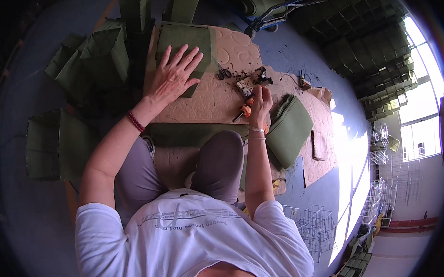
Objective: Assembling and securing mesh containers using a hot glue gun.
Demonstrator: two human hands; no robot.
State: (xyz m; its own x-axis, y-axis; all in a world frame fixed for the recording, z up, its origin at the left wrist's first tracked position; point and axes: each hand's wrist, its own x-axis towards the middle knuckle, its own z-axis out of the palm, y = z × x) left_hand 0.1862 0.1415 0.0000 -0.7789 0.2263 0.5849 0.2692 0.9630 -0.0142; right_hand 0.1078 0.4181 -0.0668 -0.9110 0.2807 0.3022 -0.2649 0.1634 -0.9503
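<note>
Ten-o'clock green fabric boxes (113,53) seem done; unfinished-looking green fabric rectangle (177,36) is pressed by spread left hand (174,80); right hand (262,105) curled, hold unclear.

Bright windows (419,100) at right bleach the floor (350,147); dark edges bend.

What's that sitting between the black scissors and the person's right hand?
In the head view, a pale, black-smeared object lies on the brown cardboard between the black scissors and the right hand; exactly what it is, I cannot tell.
</note>
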